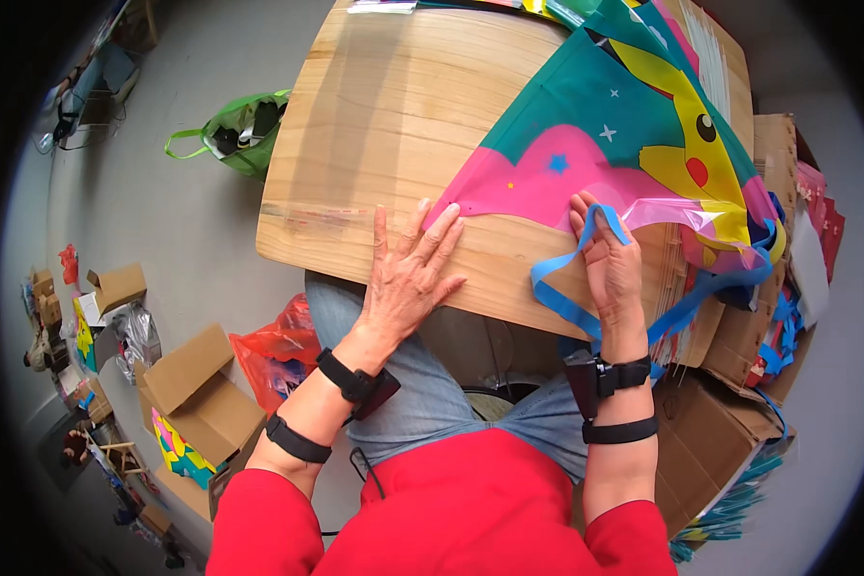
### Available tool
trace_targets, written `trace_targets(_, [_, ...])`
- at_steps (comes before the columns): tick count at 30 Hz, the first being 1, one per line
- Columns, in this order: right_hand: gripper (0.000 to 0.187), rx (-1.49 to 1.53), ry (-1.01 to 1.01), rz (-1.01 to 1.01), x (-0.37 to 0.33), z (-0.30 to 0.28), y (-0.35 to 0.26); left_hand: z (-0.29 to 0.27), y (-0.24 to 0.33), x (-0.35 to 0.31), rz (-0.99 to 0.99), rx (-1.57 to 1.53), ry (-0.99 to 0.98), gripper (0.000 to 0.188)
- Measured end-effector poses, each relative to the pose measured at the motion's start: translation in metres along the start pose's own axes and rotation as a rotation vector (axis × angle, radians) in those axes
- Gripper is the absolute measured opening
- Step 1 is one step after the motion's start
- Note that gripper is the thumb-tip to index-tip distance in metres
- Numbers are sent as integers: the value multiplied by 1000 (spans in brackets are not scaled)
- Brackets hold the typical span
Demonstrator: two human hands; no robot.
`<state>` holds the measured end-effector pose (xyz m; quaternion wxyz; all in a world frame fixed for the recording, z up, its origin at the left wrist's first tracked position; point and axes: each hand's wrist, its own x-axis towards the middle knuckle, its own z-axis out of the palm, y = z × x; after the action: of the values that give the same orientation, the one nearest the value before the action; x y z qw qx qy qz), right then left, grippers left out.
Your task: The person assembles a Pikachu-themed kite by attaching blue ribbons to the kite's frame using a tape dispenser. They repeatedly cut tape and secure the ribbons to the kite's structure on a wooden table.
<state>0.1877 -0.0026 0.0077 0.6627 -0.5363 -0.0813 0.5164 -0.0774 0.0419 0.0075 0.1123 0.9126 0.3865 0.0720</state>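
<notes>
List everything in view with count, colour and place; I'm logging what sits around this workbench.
Kite: one, teal, pink and yellow with a cartoon figure, spread on the table's right half.
Ribbon: one, blue, looping off the table edge by the right hand.
Table: one, light wood, centre.
Bag: one, green, on the floor left of the table.
Plastic bag: one, red, on the floor below the table.
Cardboard boxes: several, brown, on the floor at left.
Stacked goods: a pile, mixed colours, at right; number unclear.
Left hand: flat on the table, fingertips at the kite's corner.
Right hand: on the kite's edge, ribbon over its fingers.
</notes>
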Motion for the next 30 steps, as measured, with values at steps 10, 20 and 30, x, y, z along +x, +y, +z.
trace_targets(10, [13, -502, 65, 17, -109, 54, -21, -40, 62, -21, -360, -1367, -285, 104])
trace_targets(20, [29, -1238, 127, -443, -108, 80, -11, -39, 62, -21, -778, -2165, -502, 90])
trace_targets(30, [32, -918, 61, -28, -111, 60, 4, -34, 83, -21, -563, -1811, -166, 77])
